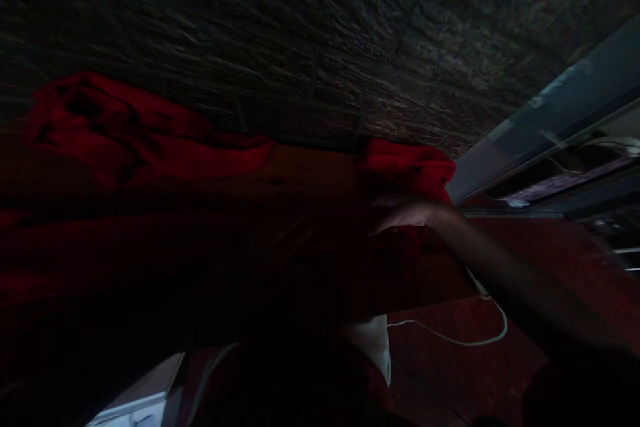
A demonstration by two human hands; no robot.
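Pretty dark, but my guess is red cloth (407, 167) is being arranged at the worktop's (310, 170) right end. Right hand (403, 213) half-curled beside it, left hand (287, 240) a murky blur; can't tell either grip. Next probably calls for flat fingers.

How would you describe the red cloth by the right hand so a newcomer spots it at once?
Start at the dark, block-patterned wall and follow the wooden surface below it to its right end. There, just beyond the right hand, is a bunched red cloth. Its visible part is short and compact, unlike the long red cloth farther left along the wall.
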